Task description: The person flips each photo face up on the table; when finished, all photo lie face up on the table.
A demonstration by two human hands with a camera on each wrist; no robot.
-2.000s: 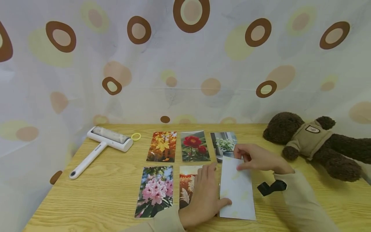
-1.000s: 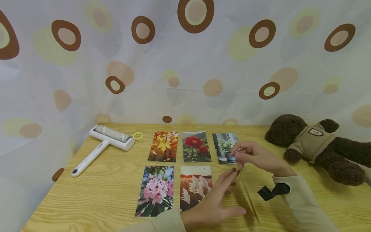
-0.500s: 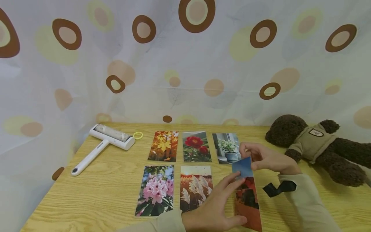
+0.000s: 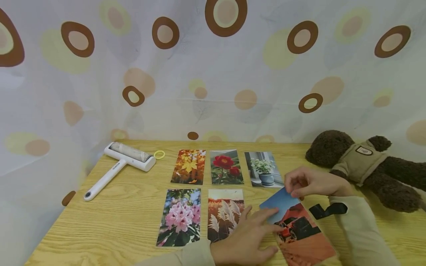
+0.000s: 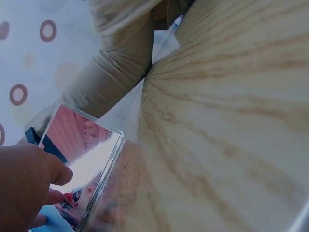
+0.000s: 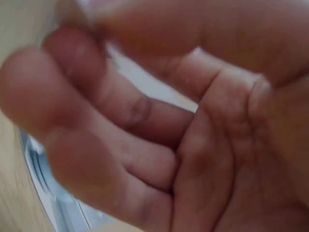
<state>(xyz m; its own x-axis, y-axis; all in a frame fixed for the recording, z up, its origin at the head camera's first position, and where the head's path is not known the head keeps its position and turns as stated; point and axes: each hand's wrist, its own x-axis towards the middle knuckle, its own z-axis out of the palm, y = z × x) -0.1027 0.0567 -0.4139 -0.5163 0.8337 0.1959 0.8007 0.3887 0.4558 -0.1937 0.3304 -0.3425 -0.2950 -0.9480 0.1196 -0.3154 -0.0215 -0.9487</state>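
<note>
My right hand (image 4: 314, 181) pinches the top corner of a photo card (image 4: 304, 236) showing a red off-road car on orange sand under blue sky. The card lies slanted, picture side up, its lower end near the front of the view. On its left side rest the spread fingers of my left hand (image 4: 247, 236). Up close in the left wrist view, the card (image 5: 79, 140) looks glossy, and its edge stands above the wooden surface. In the right wrist view, curled fingers of the right hand (image 6: 145, 121) fill the picture; the pinched spot is blurred.
Other photo cards lie in two rows: maple leaf (image 4: 188, 167), red flowers (image 4: 227, 167), potted plant (image 4: 263, 169), pink blossoms (image 4: 179, 218) and reeds (image 4: 223, 212). A white lint roller (image 4: 119, 166) and yellow ring (image 4: 159, 154) lie left on the table (image 4: 110, 229); a teddy bear (image 4: 359, 162) lies right.
The card has turned from its white back to its picture side and now slants rightward. My right hand has moved right with its corner; the left fingers have come onto the picture.
</note>
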